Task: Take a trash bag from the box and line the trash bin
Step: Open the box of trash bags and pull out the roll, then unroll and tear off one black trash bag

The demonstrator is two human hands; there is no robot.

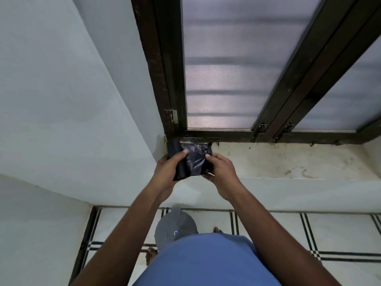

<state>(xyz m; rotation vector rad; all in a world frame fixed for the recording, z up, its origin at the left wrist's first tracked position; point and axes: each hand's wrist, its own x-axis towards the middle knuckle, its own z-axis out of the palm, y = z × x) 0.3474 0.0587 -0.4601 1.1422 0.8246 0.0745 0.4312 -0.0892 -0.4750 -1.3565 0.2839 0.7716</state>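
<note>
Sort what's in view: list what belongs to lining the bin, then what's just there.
Belongs to the job:
roll of black trash bags, held in left hand and right hand
grey trash bin on the floor

Just there:
window sill
frosted window
tiled floor

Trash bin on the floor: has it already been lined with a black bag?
No: the grey trash bin stands closed on the floor, while both hands hold the black trash bags up by the window sill.
</note>
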